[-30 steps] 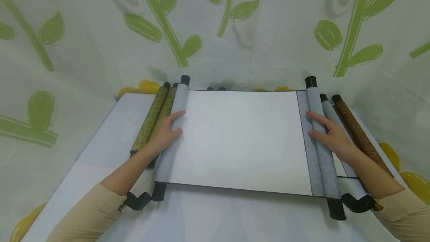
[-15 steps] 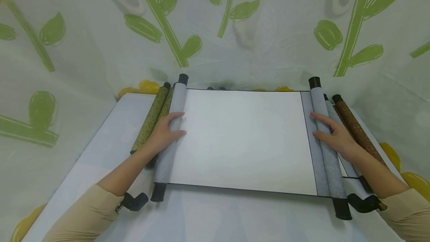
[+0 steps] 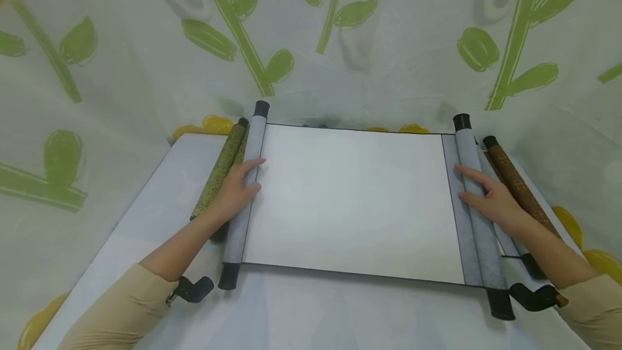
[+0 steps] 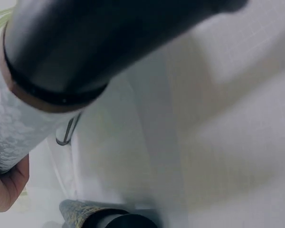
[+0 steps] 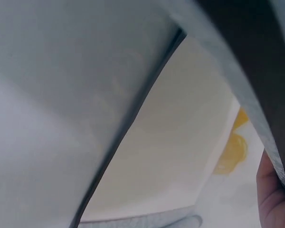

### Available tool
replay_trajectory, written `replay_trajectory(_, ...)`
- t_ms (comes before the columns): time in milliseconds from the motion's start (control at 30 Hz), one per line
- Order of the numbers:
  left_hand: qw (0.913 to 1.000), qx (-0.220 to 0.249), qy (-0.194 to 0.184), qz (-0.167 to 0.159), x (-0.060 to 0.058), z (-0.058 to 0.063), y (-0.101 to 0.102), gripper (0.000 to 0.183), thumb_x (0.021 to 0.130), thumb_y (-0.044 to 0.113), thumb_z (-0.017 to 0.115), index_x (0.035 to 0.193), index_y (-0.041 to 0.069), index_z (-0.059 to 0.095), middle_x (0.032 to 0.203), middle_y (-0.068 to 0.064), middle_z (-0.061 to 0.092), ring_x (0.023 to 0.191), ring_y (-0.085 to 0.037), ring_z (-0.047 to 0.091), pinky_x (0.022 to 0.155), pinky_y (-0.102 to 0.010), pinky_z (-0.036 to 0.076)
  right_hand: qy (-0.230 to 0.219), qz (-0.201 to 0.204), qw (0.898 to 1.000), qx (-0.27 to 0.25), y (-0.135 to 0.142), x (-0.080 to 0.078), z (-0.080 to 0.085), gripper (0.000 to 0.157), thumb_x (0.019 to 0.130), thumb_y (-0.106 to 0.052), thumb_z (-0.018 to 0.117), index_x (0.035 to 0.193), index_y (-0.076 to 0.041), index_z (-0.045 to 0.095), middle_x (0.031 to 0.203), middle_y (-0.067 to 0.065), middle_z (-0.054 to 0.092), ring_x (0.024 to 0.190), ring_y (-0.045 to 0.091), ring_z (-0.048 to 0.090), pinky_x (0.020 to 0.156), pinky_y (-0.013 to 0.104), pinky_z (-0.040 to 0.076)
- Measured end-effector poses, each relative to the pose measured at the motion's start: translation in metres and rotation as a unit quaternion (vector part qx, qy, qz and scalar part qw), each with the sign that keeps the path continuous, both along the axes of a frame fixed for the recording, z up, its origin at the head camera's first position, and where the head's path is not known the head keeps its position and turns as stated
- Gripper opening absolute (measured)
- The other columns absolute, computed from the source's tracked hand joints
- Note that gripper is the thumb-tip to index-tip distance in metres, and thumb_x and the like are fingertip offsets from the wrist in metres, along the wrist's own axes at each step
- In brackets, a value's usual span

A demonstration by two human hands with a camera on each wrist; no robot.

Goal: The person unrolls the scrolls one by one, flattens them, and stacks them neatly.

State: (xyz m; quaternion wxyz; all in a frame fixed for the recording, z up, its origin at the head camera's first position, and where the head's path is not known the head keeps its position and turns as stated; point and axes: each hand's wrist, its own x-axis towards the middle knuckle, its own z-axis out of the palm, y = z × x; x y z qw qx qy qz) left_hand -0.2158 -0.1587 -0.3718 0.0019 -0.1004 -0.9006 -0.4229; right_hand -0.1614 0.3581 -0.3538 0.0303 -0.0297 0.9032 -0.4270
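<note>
A hanging scroll with a blank white sheet [image 3: 355, 204] and grey-blue ends is spread between my two hands. My left hand [image 3: 235, 193] grips its left roll [image 3: 238, 234], thumb and index finger reaching over the front. The left wrist view shows fingers [image 4: 20, 180] curled against that roll, near a large black end knob [image 4: 61, 52]. At the other side, my right hand [image 3: 495, 201] holds the right roll [image 3: 488, 258], with a grey-blue strip [image 3: 461, 215] beside the white sheet. Part of this hand shows at the right edge of the right wrist view, against the roll.
Green patterned scrolls [image 3: 222, 169] lie beside the left roll, partly covered. To the right are a brown patterned scroll [image 3: 522, 185] and another grey scroll with a black knob [image 3: 533, 266], partly under my forearm. The pale table [image 3: 160, 177] meets a leaf-printed backdrop [image 3: 398, 80].
The right hand and its roll have moved right. The left roll's far end has shifted left and up, and its edge now meets the white sheet directly. The exposed sheet is wider.
</note>
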Motion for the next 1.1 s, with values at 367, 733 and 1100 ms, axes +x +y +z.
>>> replay_trajectory(367, 0.9999, 0.008, -0.008, 0.009, -0.002, -0.001, -0.001, 0.060, 0.086, 0.009, 0.063, 0.142, 0.014, 0.041, 0.149, -0.017, 0.032, 0.138, -0.037, 0.026, 0.108, -0.057, 0.026, -0.019, -0.004, 0.999, 0.042, 0.007, 0.000, 0.006, 0.066, 0.096, -0.030, 0.054, 0.152, -0.022, 0.019, 0.156, 0.024, 0.001, 0.139, 0.050, 0.000, 0.100, 0.071, 0.014)
replay_trajectory(733, 0.9989, 0.042, -0.019, 0.000, -0.008, 0.000, -0.006, 0.066, 0.083, 0.003, 0.056, 0.144, 0.014, 0.033, 0.152, -0.019, 0.025, 0.135, -0.038, 0.028, 0.102, -0.058, 0.031, 0.004, 0.000, 0.999, 0.032, 0.017, 0.002, 0.007, 0.065, 0.096, -0.030, 0.055, 0.152, -0.024, 0.022, 0.158, 0.013, 0.010, 0.142, 0.043, 0.001, 0.102, 0.071, 0.010)
replay_trajectory(1100, 0.9980, 0.052, -0.029, -0.021, -0.010, 0.004, -0.005, 0.073, 0.085, 0.012, 0.066, 0.147, 0.022, 0.029, 0.153, -0.016, 0.023, 0.135, -0.038, 0.029, 0.102, -0.059, 0.032, 0.058, -0.007, 0.998, 0.025, 0.032, -0.001, 0.012, 0.061, 0.096, -0.023, 0.056, 0.150, -0.022, 0.028, 0.145, -0.025, 0.024, 0.144, 0.022, 0.005, 0.113, 0.052, 0.008)
